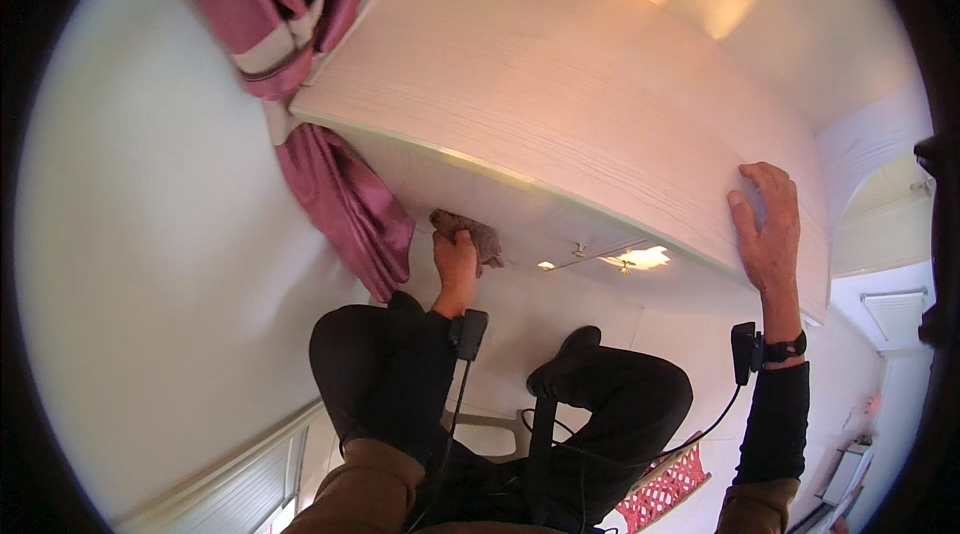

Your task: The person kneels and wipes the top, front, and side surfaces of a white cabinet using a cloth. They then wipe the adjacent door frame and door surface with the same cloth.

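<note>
My left hand grips a crumpled brown cloth against or just in front of the pale lower front of a cabinet. Cloth and hand are close to the gathered pink curtain. On the right, my right hand rests near the edge of the light wood-grain panel, fingers spread and holding nothing. Small metal knobs sit beside a door seam, between my two hands. A bright reflection lies next to them.
A white wall rises on the left. Beneath me is part of a light plastic stool. Cables hang from devices on both wrists. A red-and-white lattice-patterned item lies on the floor behind my right leg.
</note>
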Available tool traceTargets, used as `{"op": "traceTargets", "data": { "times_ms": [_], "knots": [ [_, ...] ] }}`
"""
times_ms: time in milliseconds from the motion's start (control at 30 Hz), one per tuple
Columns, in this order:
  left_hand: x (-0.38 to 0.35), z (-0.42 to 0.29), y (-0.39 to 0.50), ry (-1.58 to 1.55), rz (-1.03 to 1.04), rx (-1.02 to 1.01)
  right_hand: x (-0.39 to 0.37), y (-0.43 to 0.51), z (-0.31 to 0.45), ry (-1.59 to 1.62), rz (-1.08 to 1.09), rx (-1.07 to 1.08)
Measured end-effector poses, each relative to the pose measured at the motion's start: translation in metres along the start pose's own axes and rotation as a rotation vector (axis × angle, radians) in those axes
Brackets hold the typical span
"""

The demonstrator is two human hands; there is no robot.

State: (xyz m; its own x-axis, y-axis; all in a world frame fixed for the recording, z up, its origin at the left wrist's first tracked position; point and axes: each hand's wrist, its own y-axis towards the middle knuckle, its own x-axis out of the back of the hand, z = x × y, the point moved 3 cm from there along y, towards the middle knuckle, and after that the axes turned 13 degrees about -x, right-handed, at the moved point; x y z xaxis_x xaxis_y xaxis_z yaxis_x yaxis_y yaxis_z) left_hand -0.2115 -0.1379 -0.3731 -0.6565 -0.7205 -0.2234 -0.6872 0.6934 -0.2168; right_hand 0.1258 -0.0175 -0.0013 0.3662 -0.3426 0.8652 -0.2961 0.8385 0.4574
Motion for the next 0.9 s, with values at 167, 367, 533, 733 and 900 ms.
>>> {"op": "traceTargets", "data": {
  "times_ms": [167, 367, 533, 733, 900],
  "knots": [
    [-0.033, -0.112, -0.03, 0.225, -0.042, -0.454, 0.001, 0.001, 0.002, 0.029, -0.013, 0.002],
    [-0.055, -0.216, -0.066, 0.327, -0.05, -0.776, 0.0, 0.001, 0.003, 0.01, -0.018, -0.007],
    [-0.035, -0.232, -0.046, 0.301, -0.155, -0.786, -0.002, 0.002, 0.002, -0.021, -0.011, 0.021],
    [0.011, -0.235, 0.001, 0.233, -0.205, -0.749, -0.002, 0.001, -0.001, -0.059, 0.024, 0.003],
    [0.037, -0.208, 0.027, 0.026, -0.219, -0.572, -0.003, 0.001, -0.002, -0.068, 0.055, -0.022]
  ]
}}
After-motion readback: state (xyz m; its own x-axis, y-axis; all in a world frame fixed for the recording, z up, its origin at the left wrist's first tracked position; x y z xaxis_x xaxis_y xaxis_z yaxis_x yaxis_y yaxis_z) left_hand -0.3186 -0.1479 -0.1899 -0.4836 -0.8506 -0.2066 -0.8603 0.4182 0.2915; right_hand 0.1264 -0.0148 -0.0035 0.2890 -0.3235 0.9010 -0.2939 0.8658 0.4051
